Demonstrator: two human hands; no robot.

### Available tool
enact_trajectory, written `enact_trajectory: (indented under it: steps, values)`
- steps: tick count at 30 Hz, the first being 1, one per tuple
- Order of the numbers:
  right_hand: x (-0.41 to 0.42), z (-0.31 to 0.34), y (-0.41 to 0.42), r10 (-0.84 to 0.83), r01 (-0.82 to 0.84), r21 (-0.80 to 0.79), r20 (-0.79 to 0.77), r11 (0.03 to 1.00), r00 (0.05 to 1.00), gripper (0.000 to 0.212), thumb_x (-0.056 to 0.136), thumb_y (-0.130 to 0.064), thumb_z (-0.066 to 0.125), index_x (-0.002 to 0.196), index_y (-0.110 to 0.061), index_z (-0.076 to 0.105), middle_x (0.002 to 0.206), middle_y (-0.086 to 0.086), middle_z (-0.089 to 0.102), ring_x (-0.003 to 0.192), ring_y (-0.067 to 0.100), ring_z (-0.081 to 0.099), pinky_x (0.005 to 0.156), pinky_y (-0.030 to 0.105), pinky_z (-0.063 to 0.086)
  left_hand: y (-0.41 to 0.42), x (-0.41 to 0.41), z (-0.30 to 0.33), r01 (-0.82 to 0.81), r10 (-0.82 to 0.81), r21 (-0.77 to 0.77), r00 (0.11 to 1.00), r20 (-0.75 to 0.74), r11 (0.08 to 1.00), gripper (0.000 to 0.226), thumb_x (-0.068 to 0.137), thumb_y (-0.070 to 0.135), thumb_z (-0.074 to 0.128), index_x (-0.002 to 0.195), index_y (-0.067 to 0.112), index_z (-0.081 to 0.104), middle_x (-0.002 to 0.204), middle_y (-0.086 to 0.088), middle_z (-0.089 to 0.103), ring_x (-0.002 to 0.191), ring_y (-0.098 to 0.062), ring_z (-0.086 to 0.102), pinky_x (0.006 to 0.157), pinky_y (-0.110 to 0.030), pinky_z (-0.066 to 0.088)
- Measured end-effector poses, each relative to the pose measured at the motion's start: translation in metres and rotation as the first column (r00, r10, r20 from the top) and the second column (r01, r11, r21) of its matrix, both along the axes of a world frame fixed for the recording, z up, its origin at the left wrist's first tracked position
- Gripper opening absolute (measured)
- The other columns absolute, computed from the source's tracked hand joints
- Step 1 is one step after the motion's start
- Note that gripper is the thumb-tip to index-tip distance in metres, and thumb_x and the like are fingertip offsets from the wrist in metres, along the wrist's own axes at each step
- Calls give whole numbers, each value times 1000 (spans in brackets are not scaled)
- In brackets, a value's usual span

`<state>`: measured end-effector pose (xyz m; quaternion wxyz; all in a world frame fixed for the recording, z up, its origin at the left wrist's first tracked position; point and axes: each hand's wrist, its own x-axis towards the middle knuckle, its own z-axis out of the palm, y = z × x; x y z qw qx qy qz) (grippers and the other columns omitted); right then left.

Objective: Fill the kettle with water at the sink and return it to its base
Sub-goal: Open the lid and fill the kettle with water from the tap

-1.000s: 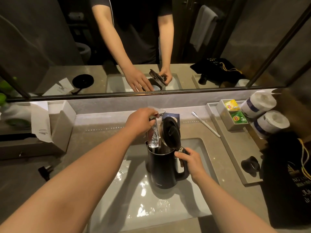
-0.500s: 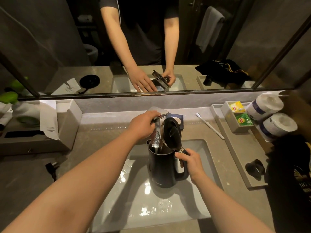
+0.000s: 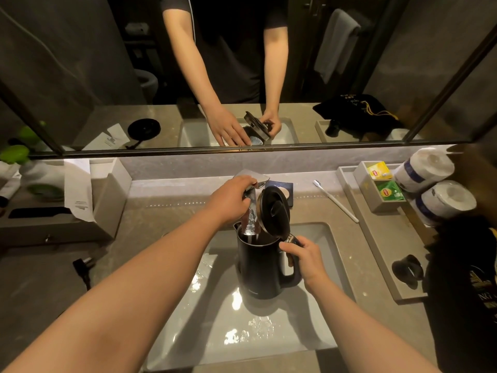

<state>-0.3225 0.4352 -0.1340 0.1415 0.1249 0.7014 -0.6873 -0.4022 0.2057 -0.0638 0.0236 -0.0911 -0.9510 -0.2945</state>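
Note:
A black electric kettle [image 3: 259, 267] stands upright in the white sink basin [image 3: 317, 313] with its lid [image 3: 275, 211] flipped open. My right hand [image 3: 304, 258] grips the kettle's handle at its top. My left hand [image 3: 231, 200] is closed around the chrome tap [image 3: 255, 181], whose spout hangs over the kettle's mouth. Water [image 3: 250, 223] runs from the spout into the kettle. The round black kettle base [image 3: 144, 128] shows only in the mirror, on the counter to the left; its plug [image 3: 83, 267] lies on the left counter.
A grey organiser box [image 3: 107, 200] with a paper card stands at the left. At the right a grey tray [image 3: 376, 249] holds tea bags [image 3: 387, 189], two paper rolls [image 3: 441, 200] and a black stopper [image 3: 406, 270]. A toothbrush [image 3: 336, 200] lies behind the basin. A black bag [image 3: 465, 292] sits far right.
My hands, the kettle and the tap keep their positions while water keeps running. Only the view has shifted slightly, tilting up and to the left.

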Motion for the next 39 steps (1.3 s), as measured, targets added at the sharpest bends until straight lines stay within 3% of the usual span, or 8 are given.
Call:
enact_trajectory:
  steps: [11, 16, 24, 30, 34, 39]
  values:
    - [0, -3, -1, -1, 1, 16, -2, 1000, 1000, 22, 67, -27, 79, 71, -8, 68, 54, 2, 60, 52, 20, 52, 49, 31, 45, -2, 4, -1, 24, -24, 11, 1000, 0, 1000, 52, 81, 17, 60, 128, 32, 45, 135, 7, 50, 109, -16, 53, 78, -25, 38]
    - [-1, -4, -2, 0, 1, 18, -8, 1000, 1000, 15, 76, -18, 79, 73, -7, 68, 55, 3, 60, 53, 21, 52, 50, 30, 45, -2, 5, 0, 28, -28, 13, 1000, -3, 1000, 53, 81, 17, 61, 128, 33, 44, 135, 7, 49, 110, -15, 53, 79, -25, 39]
    - [1, -5, -2, -5, 5, 7, -6, 1000, 1000, 17, 67, -25, 80, 67, -12, 69, 53, 3, 58, 49, 17, 52, 47, 28, 45, -2, 6, 1, 32, -32, 19, 999, 1, 999, 54, 80, 14, 61, 128, 33, 44, 135, 7, 49, 109, -14, 53, 79, -24, 38]
    - [1, -5, -3, -15, 15, -11, -7, 1000, 1000, 28, 65, -26, 79, 75, -2, 68, 62, 13, 59, 52, 21, 50, 49, 32, 43, -2, 6, 0, 33, -33, 3, 999, -8, 999, 55, 82, 10, 59, 131, 31, 44, 138, 4, 48, 115, -18, 51, 86, -28, 40]
    - [2, -6, -3, -22, 22, -3, -6, 1000, 1000, 27, 65, -26, 79, 73, -3, 69, 60, 9, 59, 53, 22, 50, 49, 32, 43, -3, 6, 1, 26, -26, -5, 1000, 5, 1000, 55, 83, 9, 57, 132, 31, 43, 141, 3, 47, 118, -19, 50, 91, -33, 43]
    - [3, -6, -1, -33, 33, -2, -12, 999, 999, 33, 69, -24, 79, 81, 5, 68, 62, 10, 60, 54, 22, 51, 49, 32, 44, -2, 6, 2, 30, -30, -12, 1000, -6, 999, 55, 83, 8, 57, 132, 29, 44, 141, 3, 46, 119, -20, 49, 87, -29, 39]
